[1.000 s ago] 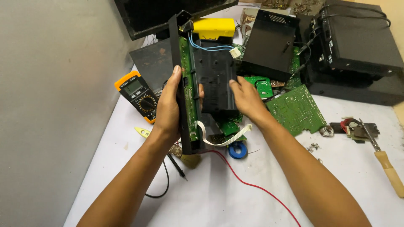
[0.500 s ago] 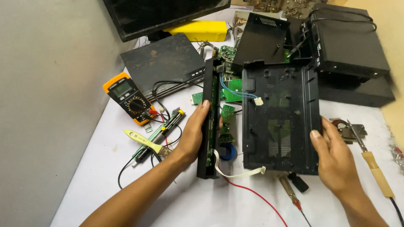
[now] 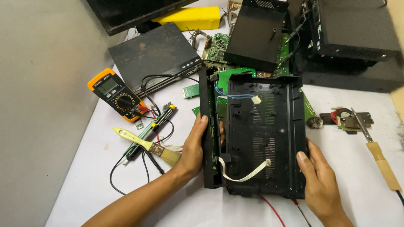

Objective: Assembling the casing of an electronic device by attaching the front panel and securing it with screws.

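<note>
A black plastic device chassis [image 3: 265, 130] lies flat and open side up on the white table, with a white ribbon cable [image 3: 244, 173] and a blue wire pair with white plug [image 3: 242, 96] inside. Its front panel [image 3: 208, 126] with a narrow green board stands along the left edge. My left hand [image 3: 194, 147] grips that front panel from the left. My right hand [image 3: 318, 180] holds the chassis at its lower right edge.
An orange multimeter [image 3: 116, 93], yellow-handled brush [image 3: 147, 145] and probe leads lie to the left. A black flat player [image 3: 155, 54], yellow box [image 3: 189, 17], green circuit boards [image 3: 216, 46] and black casings [image 3: 353, 29] crowd the back. A soldering iron [image 3: 376, 151] lies at right.
The chassis went from standing on edge between my hands to lying flat on the table, open side up. Both hands moved down with it and stayed on its left and right edges.
</note>
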